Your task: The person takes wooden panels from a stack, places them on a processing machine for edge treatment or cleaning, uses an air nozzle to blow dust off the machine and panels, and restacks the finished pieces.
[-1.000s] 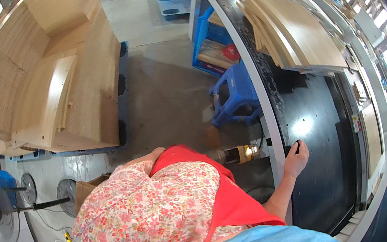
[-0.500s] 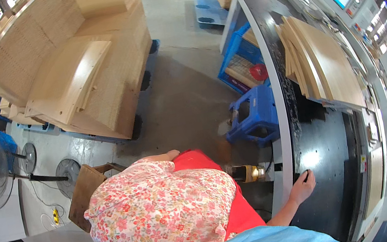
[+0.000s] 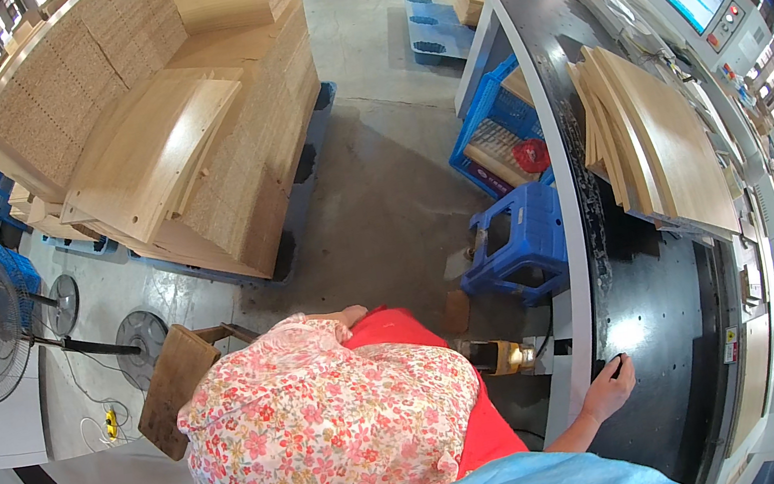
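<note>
Right hand (image 3: 610,387) rests fingers-curled on the dark worktop (image 3: 660,300) edge, gripping nothing; left hand is unseen. Wood panels (image 3: 653,134) stacked at one o'clock (likely stiff, heavy) suit edge grips.

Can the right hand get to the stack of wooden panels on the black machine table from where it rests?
Probably not without stepping forward: the right hand rests at the table's near edge, while the wooden panels lie far up the black table, though nothing blocks the surface between.
</note>
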{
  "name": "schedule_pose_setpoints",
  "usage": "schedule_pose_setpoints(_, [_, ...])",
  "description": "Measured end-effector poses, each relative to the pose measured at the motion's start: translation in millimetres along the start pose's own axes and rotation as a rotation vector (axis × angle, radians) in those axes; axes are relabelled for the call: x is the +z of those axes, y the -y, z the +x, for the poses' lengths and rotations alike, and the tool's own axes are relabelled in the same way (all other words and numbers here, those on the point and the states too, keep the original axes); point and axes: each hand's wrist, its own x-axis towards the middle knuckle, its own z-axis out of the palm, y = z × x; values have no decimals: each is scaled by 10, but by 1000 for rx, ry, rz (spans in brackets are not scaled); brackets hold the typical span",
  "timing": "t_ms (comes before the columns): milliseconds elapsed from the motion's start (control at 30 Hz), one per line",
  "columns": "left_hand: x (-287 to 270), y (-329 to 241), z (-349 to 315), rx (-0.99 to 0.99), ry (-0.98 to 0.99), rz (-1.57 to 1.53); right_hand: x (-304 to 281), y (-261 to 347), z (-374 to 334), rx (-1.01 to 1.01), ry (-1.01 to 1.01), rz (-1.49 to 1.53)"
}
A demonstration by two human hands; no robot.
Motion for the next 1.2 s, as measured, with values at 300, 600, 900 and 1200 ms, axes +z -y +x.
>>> schedule_pose_setpoints(300, [-3,25,-11,9,7,-2,17,-41,-1,4,9,8])
schedule_pose_setpoints(600, [-21,31,-11,7,8,4,1,-29,2,28,17,4])
schedule_pose_setpoints(900, [-56,57,-25,10,2,3,-17,13,2,36,7,13])
schedule_pose_setpoints(1200, [-44,59,-24,-2,-6,1,15,-18,10,11,3,6])
